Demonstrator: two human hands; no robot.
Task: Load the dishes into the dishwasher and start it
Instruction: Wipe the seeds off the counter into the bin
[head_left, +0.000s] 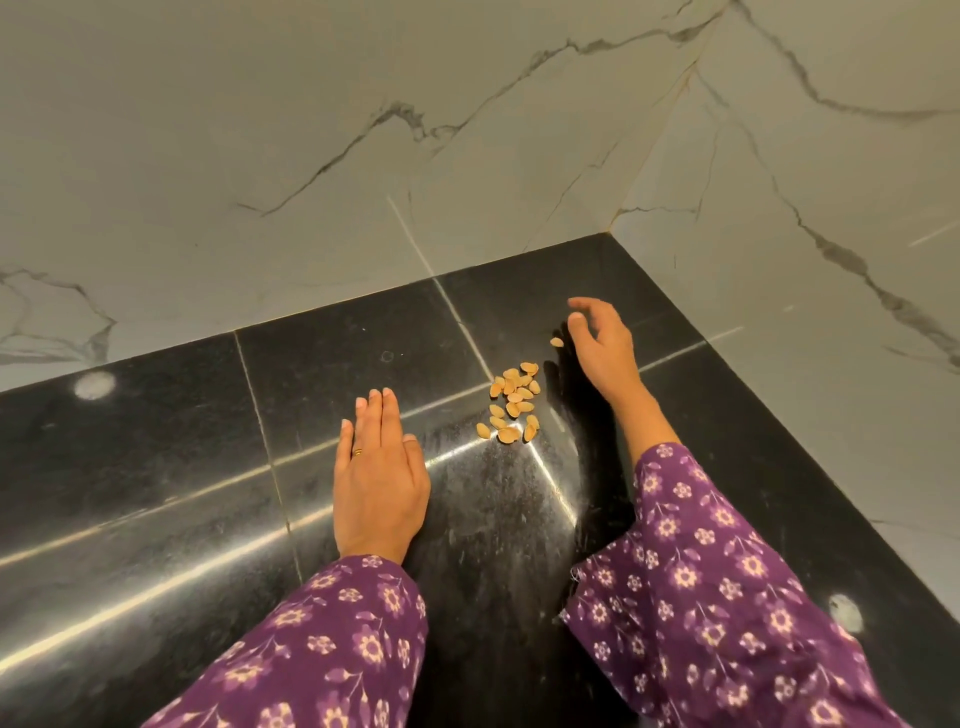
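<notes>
1. The shells (511, 400) (tan, oval, curved halves) lie in a loose heap between the hands, its long axis running from 12 to 6 o'clock.
2. The left hand (379, 478), at the heap's 8 o'clock, is flat with straight fingers and holds nothing.
3. The right hand (602, 348), at 2 o'clock, has loosely curled fingers and is empty. A stray shell (557, 341) lies just beside it.
4. The counter (156, 467) is polished black stone with seams, and the veined marble walls (363, 130) meet in a corner.

A loose cluster of small, tan, oval nut shells (511, 402) lay scattered on the glossy black stone countertop (156, 467) near its far corner, with one stray shell (556, 341) lying apart just beyond the cluster.
</notes>
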